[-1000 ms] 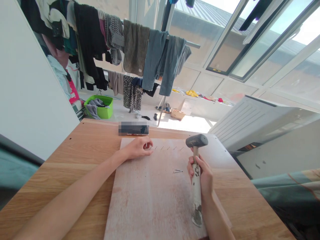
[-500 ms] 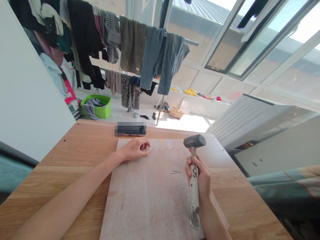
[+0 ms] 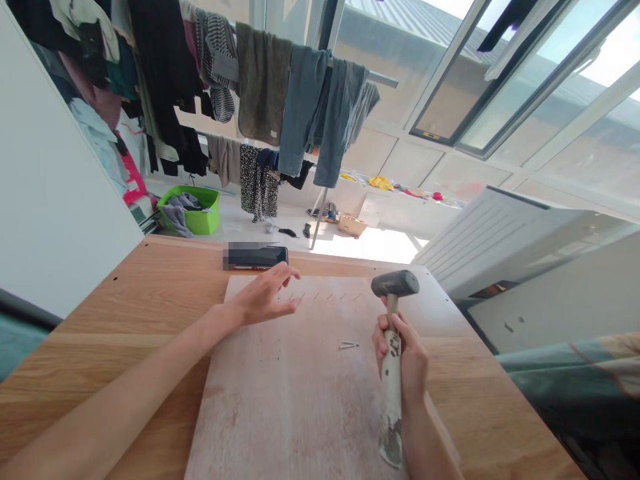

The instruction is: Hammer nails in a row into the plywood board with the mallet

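Note:
My right hand [image 3: 407,357] is wrapped round the pale handle of a hammer [image 3: 394,320], its dark head held upright above a whitish wooden board [image 3: 300,400]. My left hand [image 3: 265,293] hovers over the board's far left part with fingers stretched out and apart, holding nothing. Just past its fingertips a row of several small nails [image 3: 325,295] stands in the board. Loose nails [image 3: 349,345] lie on the board left of the hammer hand.
The board rests on a wooden table [image 3: 125,320]. A dark phone-like object [image 3: 256,257] lies at the table's far edge. Beyond are a clothes rack with hanging laundry [image 3: 280,100], a green basket [image 3: 193,210], windows and a white panel [image 3: 500,240] at right.
My left hand has gone from a pinch at the left end of the nail row to open, spread fingers, lifted slightly. The hammer hand has barely moved.

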{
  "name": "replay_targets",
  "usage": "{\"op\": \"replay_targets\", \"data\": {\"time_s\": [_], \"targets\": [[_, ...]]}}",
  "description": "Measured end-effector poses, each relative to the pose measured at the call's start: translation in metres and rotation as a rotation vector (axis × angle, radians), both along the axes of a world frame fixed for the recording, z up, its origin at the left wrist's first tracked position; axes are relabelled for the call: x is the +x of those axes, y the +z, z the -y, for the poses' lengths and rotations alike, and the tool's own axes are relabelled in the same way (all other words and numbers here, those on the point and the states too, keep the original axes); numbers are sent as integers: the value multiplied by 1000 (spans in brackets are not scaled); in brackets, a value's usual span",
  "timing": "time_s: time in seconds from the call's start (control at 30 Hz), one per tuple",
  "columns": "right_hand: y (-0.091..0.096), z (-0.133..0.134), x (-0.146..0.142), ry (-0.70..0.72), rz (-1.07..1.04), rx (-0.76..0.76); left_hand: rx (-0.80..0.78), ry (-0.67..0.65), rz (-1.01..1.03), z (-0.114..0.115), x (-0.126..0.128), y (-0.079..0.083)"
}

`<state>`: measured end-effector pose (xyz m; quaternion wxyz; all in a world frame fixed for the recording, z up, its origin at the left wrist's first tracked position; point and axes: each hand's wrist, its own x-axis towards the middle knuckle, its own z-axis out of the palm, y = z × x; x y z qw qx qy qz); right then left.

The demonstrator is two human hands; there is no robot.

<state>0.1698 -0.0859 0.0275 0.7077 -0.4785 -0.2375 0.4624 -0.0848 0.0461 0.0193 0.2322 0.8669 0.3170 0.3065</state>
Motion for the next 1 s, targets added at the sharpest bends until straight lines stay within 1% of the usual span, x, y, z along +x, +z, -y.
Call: {"op": "replay_targets", "data": {"time_s": [0.03,0.1,0.17,0.27,0.37,0.53,0.77,0.87,1.0], "targets": [[0,0,0,0,-13,-3,80,-31,-19,7,6,5],[0,0,-1,6,-10,6,198,-135,-74,25,24,15],[-2,1,-1,26,19,18,317,-247,-200,44,46,20],[-5,2,1,53,53,13,513,-324,-347,65,78,17],[-7,2,2,61,66,21,609,-318,-379,76,97,8],[-9,2,4,60,45,53,614,-290,-425,88,114,-1],[-8,3,5,67,-13,72,625,-277,-496,101,132,0],[-8,4,5,74,-21,68,620,-261,-491,99,129,3],[-7,5,3,33,14,87,596,-322,-428,91,106,8]]}}
